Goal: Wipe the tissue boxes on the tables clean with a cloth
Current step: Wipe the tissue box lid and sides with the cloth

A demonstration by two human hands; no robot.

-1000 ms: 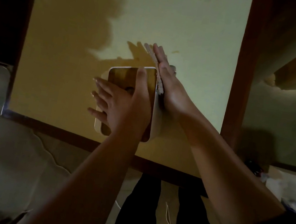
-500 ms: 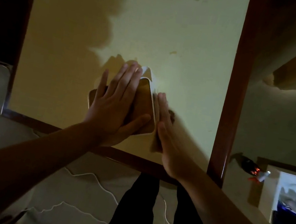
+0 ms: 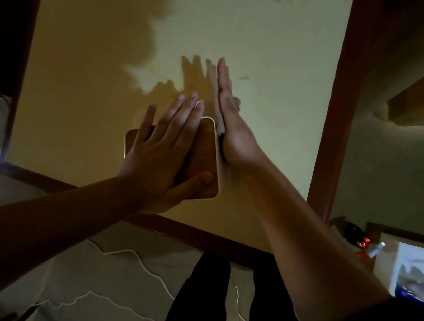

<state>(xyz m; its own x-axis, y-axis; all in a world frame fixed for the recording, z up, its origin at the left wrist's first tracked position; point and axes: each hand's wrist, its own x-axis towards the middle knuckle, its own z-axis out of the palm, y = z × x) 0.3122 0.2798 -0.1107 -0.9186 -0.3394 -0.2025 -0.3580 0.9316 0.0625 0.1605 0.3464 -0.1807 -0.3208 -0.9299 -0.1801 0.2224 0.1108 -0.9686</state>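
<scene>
Fingers of both hands lie straight, flat against the tissue box [image 3: 203, 156].

A dim home room, going by the wood-edged table [image 3: 334, 124] and patterned floor [image 3: 110, 269].

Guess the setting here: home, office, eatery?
Probably a dining room or small eatery, though it is dim. A person wipes a wood-topped tissue box on a pale table with dark wooden edging, and a metal chair frame stands at its left side.
</scene>
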